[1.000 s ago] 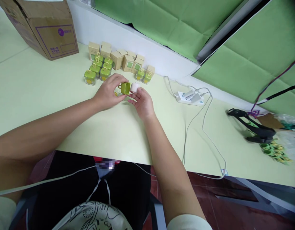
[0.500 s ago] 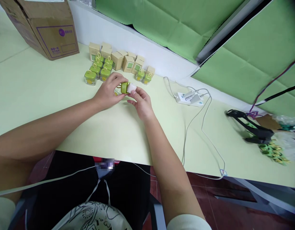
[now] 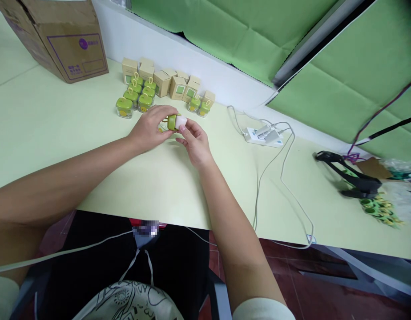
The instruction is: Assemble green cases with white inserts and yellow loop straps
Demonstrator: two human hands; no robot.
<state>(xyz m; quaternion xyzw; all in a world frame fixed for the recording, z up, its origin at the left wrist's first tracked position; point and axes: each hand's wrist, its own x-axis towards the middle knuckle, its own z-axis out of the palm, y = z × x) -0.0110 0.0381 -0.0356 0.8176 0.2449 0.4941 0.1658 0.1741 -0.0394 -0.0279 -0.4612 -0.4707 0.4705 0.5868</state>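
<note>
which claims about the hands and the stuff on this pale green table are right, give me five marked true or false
1. The left hand holds a green, cup-shaped cap with a loop. True.
2. The right hand is empty. False: it holds a small, white, rounded block at the cap's open end.
3. Clear, squarish jars with green lids stand nearer the person than the small tan cardboard boxes. True.
4. The white, oblong power strip has nothing plugged in. False: white plugs sit in the strip.
5. The large brown cardboard box bears purple print. True.
</note>
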